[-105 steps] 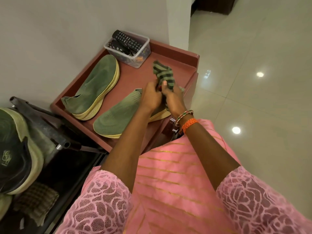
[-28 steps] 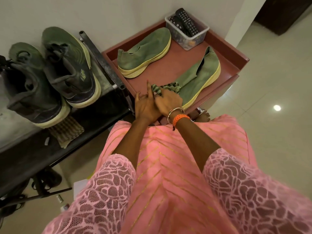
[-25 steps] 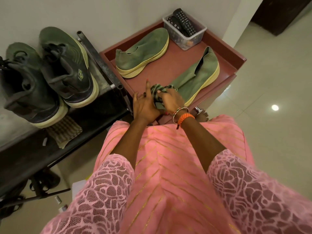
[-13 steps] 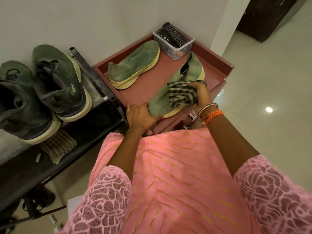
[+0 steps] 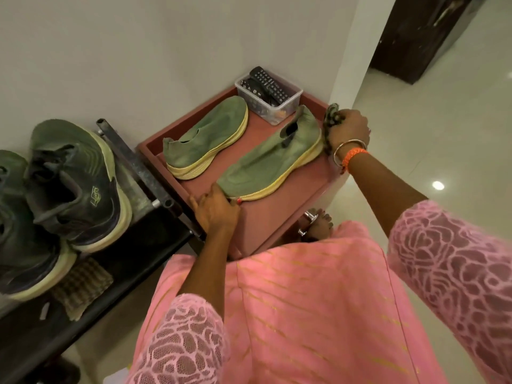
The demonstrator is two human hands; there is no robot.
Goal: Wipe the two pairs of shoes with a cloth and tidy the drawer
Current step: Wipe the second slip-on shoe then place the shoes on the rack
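Observation:
Two green slip-on shoes with yellow soles lie on the red cabinet top (image 5: pixel 285 209): the far shoe (image 5: pixel 207 139) and the near shoe (image 5: pixel 268 159). My left hand (image 5: pixel 216 209) grips the toe of the near shoe. My right hand (image 5: pixel 347 128) holds the bunched striped cloth (image 5: pixel 331 115) against that shoe's heel. A pair of dark green sneakers (image 5: pixel 74 184) stands on the black rack (image 5: pixel 138 245) at the left.
A clear plastic box with remote controls (image 5: pixel 267 95) sits at the cabinet's back corner by the wall. A brown checked cloth (image 5: pixel 80 286) lies on the rack below the sneakers. The metal drawer handle (image 5: pixel 307 223) shows under the cabinet top. Shiny tiled floor spreads to the right.
My right hand has swept the cloth along the near shoe from its middle to the heel. My left hand stays at the toe. The view has shifted slightly.

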